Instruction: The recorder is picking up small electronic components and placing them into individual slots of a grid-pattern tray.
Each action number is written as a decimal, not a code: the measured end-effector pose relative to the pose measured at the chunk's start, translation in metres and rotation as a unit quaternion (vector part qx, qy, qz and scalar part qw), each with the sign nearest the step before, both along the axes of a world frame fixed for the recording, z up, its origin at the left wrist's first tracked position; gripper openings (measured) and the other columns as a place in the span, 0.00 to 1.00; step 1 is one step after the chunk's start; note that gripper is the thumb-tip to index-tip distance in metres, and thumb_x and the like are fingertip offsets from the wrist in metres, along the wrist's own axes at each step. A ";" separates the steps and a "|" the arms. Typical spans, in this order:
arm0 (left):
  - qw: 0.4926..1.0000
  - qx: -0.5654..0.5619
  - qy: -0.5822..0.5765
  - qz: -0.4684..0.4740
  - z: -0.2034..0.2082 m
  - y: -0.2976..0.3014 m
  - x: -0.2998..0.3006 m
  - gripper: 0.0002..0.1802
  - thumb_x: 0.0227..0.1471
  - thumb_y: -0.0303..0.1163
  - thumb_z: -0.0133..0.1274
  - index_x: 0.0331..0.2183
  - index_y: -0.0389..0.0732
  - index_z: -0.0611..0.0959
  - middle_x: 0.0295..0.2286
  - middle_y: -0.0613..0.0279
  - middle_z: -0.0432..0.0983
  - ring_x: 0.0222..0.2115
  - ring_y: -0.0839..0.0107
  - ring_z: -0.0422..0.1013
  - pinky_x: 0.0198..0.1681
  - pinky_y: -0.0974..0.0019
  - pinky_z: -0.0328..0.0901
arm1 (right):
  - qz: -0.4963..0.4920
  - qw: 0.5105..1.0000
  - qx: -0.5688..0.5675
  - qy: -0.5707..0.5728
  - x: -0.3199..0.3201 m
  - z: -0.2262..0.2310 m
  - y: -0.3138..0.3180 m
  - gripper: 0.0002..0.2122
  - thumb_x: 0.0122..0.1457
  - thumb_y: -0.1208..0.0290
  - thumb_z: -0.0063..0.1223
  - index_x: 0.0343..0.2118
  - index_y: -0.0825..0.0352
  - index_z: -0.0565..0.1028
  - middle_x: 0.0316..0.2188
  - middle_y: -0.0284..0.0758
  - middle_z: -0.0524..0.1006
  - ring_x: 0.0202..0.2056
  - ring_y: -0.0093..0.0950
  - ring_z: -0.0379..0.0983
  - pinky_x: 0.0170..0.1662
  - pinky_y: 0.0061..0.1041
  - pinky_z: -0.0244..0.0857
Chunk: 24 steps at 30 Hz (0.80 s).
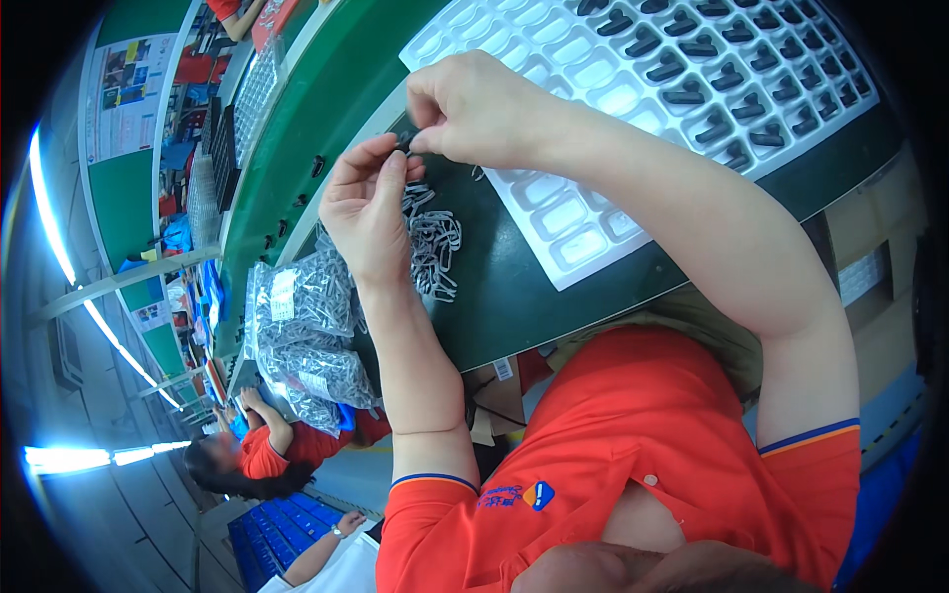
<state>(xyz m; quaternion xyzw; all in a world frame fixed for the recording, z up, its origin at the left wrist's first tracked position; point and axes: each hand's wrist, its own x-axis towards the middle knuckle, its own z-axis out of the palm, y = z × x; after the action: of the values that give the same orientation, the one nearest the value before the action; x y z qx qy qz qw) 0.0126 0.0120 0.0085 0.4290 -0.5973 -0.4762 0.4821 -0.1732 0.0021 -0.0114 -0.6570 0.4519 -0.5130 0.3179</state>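
Factory line, dark green work surface [514,287] curving away under strip lights; another person in a red shirt [262,455] sits further down my left side.

Both my hands are up and close together over the bench. My right hand [484,109] pinches a small dark part [403,146] at thumb and forefinger tips. My left hand [368,203] meets it with fingertips on the same piece. So both hands are closed on 1 part between them. It is mostly hidden by my fingers; I cannot tell its exact shape.

Just below my left hand lies a loose heap of small grey metal wire clips [433,249]. Further left, clear plastic bags stuffed with more grey clips [301,341]. To the right, touching the heap's edge, a white moulded plastic tray with rows of pockets [583,212]; the far pockets hold black plastic pieces [727,104], the near ones are empty.

Handling judgement: part is very light, stiff, small enough to slip or flick away. Clips likely springy and prone to tangle. Best taken by fingertip pinch at the ends, not squeezed mid-body.
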 end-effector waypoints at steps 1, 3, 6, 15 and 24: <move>0.998 -0.034 -0.044 0.017 0.000 -0.003 0.005 0.10 0.54 0.17 0.57 0.40 0.28 0.82 0.34 0.57 0.80 0.32 0.74 0.77 0.39 0.74 0.72 | 0.018 0.995 -0.004 0.099 -0.001 0.005 0.002 0.04 0.46 0.76 0.61 0.26 0.70 0.79 0.25 0.40 0.78 0.30 0.33 0.77 0.36 0.33 0.71; 0.985 -0.103 -0.130 0.051 0.003 -0.014 0.014 0.09 0.53 0.18 0.58 0.39 0.30 0.83 0.33 0.59 0.81 0.31 0.75 0.77 0.38 0.74 0.72 | 0.052 0.954 -0.013 0.294 -0.003 0.013 0.007 0.05 0.46 0.75 0.62 0.26 0.69 0.80 0.28 0.39 0.79 0.37 0.35 0.77 0.47 0.37 0.71; 0.968 -0.115 -0.219 0.046 0.007 -0.042 0.016 0.09 0.51 0.19 0.59 0.38 0.31 0.84 0.32 0.60 0.81 0.31 0.76 0.77 0.38 0.74 0.71 | 0.072 0.908 -0.078 0.405 -0.002 0.017 0.019 0.04 0.46 0.74 0.62 0.26 0.67 0.82 0.30 0.38 0.80 0.44 0.35 0.75 0.58 0.42 0.62; 0.912 -0.146 -0.380 0.048 -0.013 -0.170 0.029 0.13 0.45 0.23 0.63 0.37 0.36 0.85 0.32 0.59 0.83 0.31 0.74 0.79 0.40 0.70 0.72 | 0.054 0.866 -0.103 0.486 0.016 0.020 0.032 0.07 0.51 0.71 0.55 0.28 0.63 0.84 0.31 0.35 0.81 0.50 0.35 0.72 0.69 0.51 0.45; 0.807 -0.260 -0.529 0.031 -0.005 -0.187 -0.027 0.16 0.45 0.29 0.64 0.39 0.37 0.85 0.34 0.56 0.83 0.36 0.69 0.79 0.42 0.67 0.72 | 0.083 0.872 -0.120 0.467 0.026 -0.002 0.027 0.08 0.53 0.71 0.52 0.27 0.62 0.84 0.32 0.35 0.81 0.47 0.33 0.73 0.65 0.54 0.48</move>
<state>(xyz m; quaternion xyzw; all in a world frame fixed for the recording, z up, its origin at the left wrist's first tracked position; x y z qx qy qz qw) -0.0145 -0.1753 0.0036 0.4917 -0.8475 0.0129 0.1998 -0.1474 0.0295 -0.0129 -0.8883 0.4263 -0.1682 0.0299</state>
